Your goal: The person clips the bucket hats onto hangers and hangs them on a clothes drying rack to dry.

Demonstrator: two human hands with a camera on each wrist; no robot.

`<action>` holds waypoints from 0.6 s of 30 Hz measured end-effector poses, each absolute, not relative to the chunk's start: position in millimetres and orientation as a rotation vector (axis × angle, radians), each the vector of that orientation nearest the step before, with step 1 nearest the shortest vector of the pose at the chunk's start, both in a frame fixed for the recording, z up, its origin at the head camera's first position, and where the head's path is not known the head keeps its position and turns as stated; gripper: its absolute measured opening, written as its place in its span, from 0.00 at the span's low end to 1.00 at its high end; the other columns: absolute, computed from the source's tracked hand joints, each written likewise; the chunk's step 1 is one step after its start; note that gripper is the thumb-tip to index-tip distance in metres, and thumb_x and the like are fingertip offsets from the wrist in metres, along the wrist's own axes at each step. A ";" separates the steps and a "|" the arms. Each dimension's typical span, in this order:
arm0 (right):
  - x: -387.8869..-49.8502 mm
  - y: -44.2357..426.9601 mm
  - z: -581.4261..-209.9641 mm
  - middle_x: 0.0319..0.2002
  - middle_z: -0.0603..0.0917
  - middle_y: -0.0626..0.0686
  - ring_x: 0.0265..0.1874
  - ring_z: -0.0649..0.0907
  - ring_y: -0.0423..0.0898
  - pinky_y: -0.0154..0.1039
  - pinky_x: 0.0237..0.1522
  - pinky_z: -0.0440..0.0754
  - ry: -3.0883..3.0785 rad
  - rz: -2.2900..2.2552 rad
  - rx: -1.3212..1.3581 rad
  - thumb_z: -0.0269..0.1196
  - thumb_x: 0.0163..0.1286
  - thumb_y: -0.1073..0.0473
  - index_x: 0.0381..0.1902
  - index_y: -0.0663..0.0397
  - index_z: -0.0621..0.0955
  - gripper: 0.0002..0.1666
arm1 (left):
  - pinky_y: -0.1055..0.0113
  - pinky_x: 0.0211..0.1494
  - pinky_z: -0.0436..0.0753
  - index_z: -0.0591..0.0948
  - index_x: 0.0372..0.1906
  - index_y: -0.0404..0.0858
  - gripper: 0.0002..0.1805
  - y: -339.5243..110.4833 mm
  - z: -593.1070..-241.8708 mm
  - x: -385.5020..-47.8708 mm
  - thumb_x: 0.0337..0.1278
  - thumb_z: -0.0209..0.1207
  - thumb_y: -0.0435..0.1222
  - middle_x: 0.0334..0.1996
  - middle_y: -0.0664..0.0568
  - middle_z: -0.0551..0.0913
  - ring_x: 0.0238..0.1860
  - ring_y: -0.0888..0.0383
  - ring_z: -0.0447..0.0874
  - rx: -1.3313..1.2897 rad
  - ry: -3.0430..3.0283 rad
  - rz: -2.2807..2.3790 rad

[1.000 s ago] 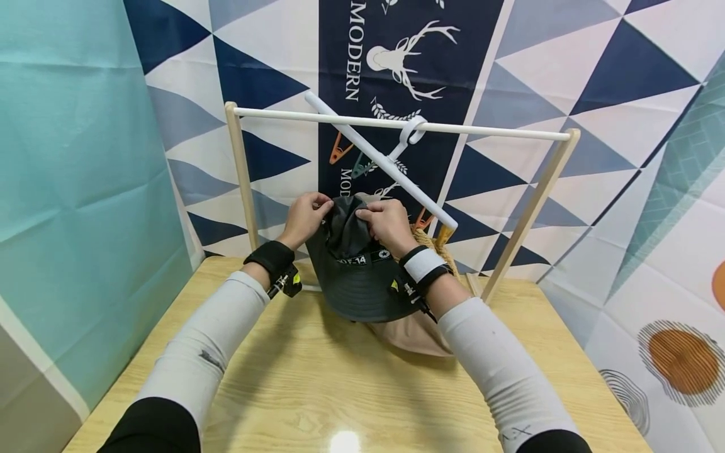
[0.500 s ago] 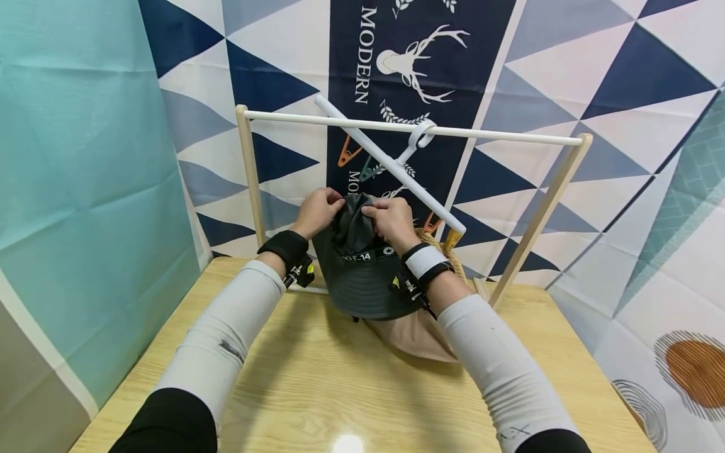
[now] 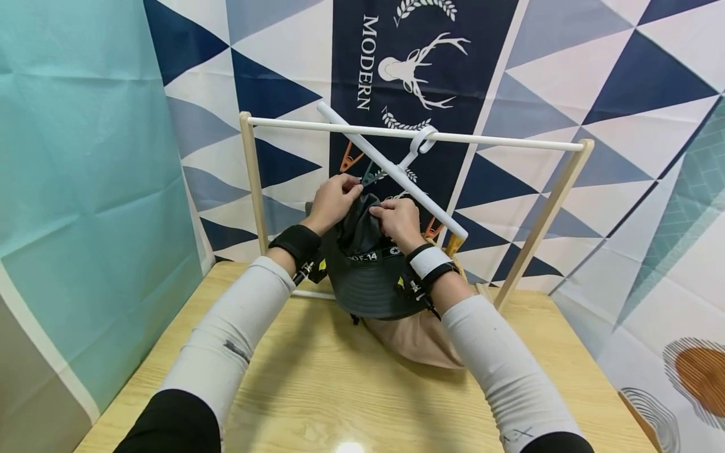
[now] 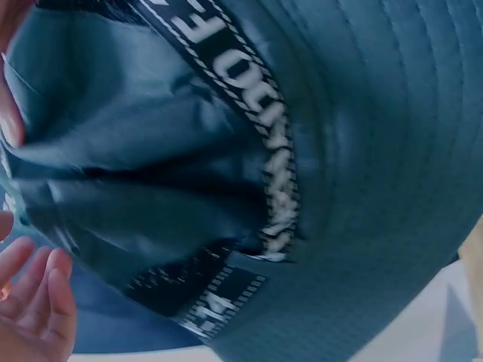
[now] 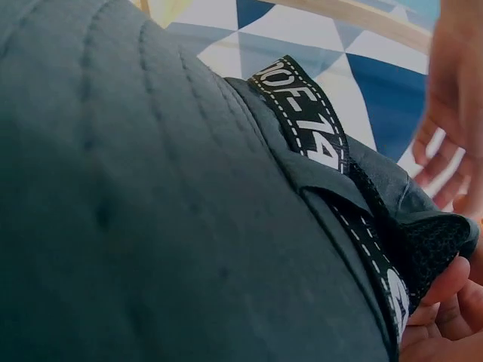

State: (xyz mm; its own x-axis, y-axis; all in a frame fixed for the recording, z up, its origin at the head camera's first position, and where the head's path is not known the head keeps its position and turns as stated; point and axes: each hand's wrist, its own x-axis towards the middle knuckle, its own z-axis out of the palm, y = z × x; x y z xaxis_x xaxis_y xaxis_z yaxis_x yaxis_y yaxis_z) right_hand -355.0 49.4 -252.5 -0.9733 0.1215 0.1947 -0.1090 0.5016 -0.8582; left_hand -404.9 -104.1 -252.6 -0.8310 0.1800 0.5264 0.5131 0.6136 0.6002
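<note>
A dark bucket hat [image 3: 370, 286] with a black lettered band hangs in front of the rack, brim toward me. My right hand [image 3: 399, 220] pinches the crown, which is gathered in folds; its thumb and fingers show on the fabric in the right wrist view. Loosely bent, the fingers of my left hand [image 3: 337, 198] are apart from the hat in both wrist views. That hand is beside a green clip [image 3: 369, 176] under the white hanger [image 3: 396, 173]; whether it touches the clip cannot be made out. An orange clip [image 3: 348, 160] hangs just behind.
The hanger hooks over the white bar [image 3: 498, 141] of a wooden-legged rack [image 3: 544, 223]. Another orange clip [image 3: 435, 228] and a yellow clip [image 3: 455, 244] are at its near end. A pale pink cloth item [image 3: 416, 340] lies behind the hat on the wooden table [image 3: 340, 390].
My left hand has let go of the hat's crown and moved up and right toward the green clip. My right hand keeps its pinch on the hat. The head view has shifted slightly.
</note>
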 end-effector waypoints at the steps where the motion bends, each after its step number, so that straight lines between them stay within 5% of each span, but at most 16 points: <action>1: -355.0 50.3 -252.6 0.09 0.72 0.43 0.11 0.72 0.39 0.33 0.17 0.68 -2.512 1.459 -0.010 0.65 0.68 0.53 0.38 0.56 0.87 0.12 | 0.57 0.53 0.79 0.79 0.58 0.36 0.19 -101.2 -250.0 -404.1 0.70 0.55 0.43 0.49 0.44 0.83 0.49 0.50 0.82 -0.553 -2.414 -1.065; 10: -352.3 51.2 -250.5 0.08 0.71 0.45 0.10 0.72 0.40 0.34 0.17 0.67 -2.490 1.441 -0.030 0.65 0.68 0.54 0.26 0.54 0.84 0.12 | 0.57 0.53 0.80 0.73 0.66 0.40 0.29 -81.0 -227.7 -401.3 0.67 0.57 0.50 0.55 0.45 0.81 0.52 0.50 0.83 -0.488 -2.441 -0.849; 16: -353.3 52.9 -252.1 0.09 0.72 0.44 0.11 0.73 0.40 0.34 0.17 0.69 -2.497 1.436 -0.050 0.65 0.68 0.53 0.41 0.53 0.87 0.11 | 0.55 0.53 0.81 0.77 0.61 0.39 0.28 -69.8 -222.2 -401.4 0.64 0.59 0.52 0.55 0.45 0.82 0.49 0.47 0.84 -0.464 -2.430 -0.658; 18: -353.0 51.9 -253.2 0.09 0.72 0.44 0.10 0.72 0.40 0.34 0.17 0.69 -2.484 1.441 -0.037 0.65 0.67 0.54 0.39 0.55 0.88 0.11 | 0.55 0.48 0.83 0.79 0.58 0.39 0.27 -66.5 -222.2 -403.4 0.63 0.60 0.53 0.51 0.45 0.83 0.46 0.48 0.85 -0.432 -2.418 -0.629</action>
